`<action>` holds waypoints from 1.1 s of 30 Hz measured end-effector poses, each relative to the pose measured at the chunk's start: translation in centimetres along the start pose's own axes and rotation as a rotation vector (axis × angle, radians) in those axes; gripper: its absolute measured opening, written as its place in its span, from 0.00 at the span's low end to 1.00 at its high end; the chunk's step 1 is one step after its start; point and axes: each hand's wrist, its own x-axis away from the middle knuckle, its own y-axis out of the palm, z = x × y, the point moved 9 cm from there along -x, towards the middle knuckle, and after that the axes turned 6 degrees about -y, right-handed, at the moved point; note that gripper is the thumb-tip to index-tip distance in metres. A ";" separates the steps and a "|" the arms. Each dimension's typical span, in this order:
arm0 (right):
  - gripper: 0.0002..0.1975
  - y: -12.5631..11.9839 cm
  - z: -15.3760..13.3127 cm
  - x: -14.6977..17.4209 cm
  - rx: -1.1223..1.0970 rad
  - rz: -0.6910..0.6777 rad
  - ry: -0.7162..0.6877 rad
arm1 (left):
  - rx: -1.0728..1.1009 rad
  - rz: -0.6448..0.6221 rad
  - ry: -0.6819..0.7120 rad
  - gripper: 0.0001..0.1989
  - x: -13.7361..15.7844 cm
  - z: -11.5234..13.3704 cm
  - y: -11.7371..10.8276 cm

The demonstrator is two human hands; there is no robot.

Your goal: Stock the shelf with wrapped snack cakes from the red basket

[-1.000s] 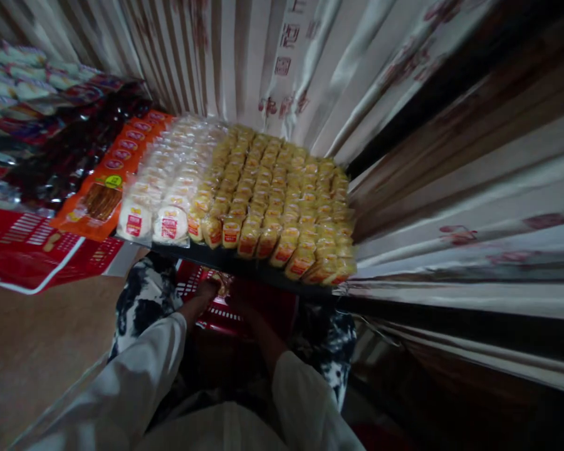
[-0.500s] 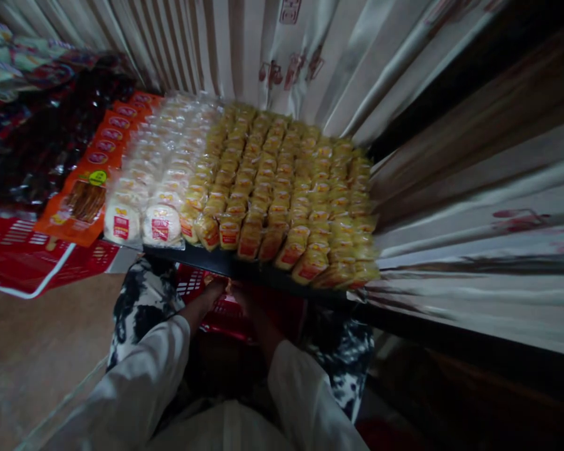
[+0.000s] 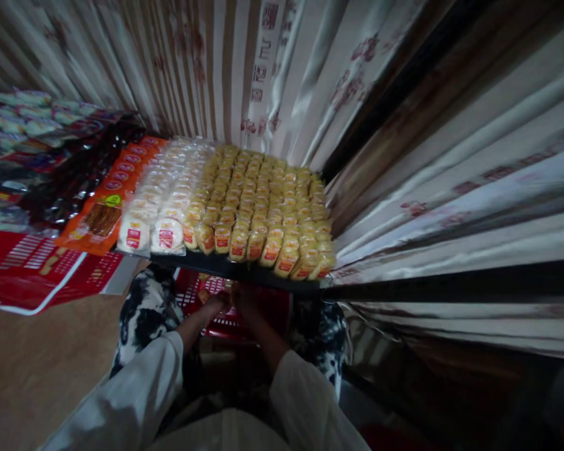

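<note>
Both hands are low between the knees, inside a red basket (image 3: 272,313) under the front edge of a black shelf (image 3: 207,265). My left hand (image 3: 220,302) is closed, its fingers bent toward the other hand. Close beside it, my right hand (image 3: 243,297) is also closed and in deep shadow. What either holds is too dark and small to make out. Small brownish packets (image 3: 203,294) show in the basket left of my left hand. Above the hands, rows of yellow wrapped snack packs (image 3: 263,207) and white wrapped round snacks (image 3: 165,235) fill the shelf.
Orange snack bags (image 3: 101,216) and dark shiny packets (image 3: 82,181) lie farther left. A second red basket (image 3: 19,269) with a white handle stands at the left. Pleated printed curtains (image 3: 301,94) hang behind and to the right of the shelf.
The view has shifted, so the shelf goods appear lower and the right end lies farther left. Both hands stay together in the basket, the left wrist slightly more bent.
</note>
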 end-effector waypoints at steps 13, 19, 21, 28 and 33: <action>0.13 -5.9 -8.0 5.9 0.081 -0.077 -0.329 | -0.517 0.068 0.676 0.22 8.3 5.2 0.2; 0.17 -7.5 -10.9 8.3 0.074 -0.022 -0.480 | -0.407 -0.009 0.698 0.19 11.4 4.7 -0.3; 0.16 -8.3 -12.0 8.8 0.063 0.037 -0.496 | -0.383 0.008 0.715 0.19 12.4 4.9 -0.9; 0.14 -13.9 -15.6 11.9 -0.142 0.529 -0.565 | -0.263 0.228 0.793 0.19 15.2 8.4 -3.7; 0.14 -15.7 -16.0 13.3 -0.062 0.728 -0.553 | -0.206 0.363 0.780 0.17 17.4 12.4 -4.5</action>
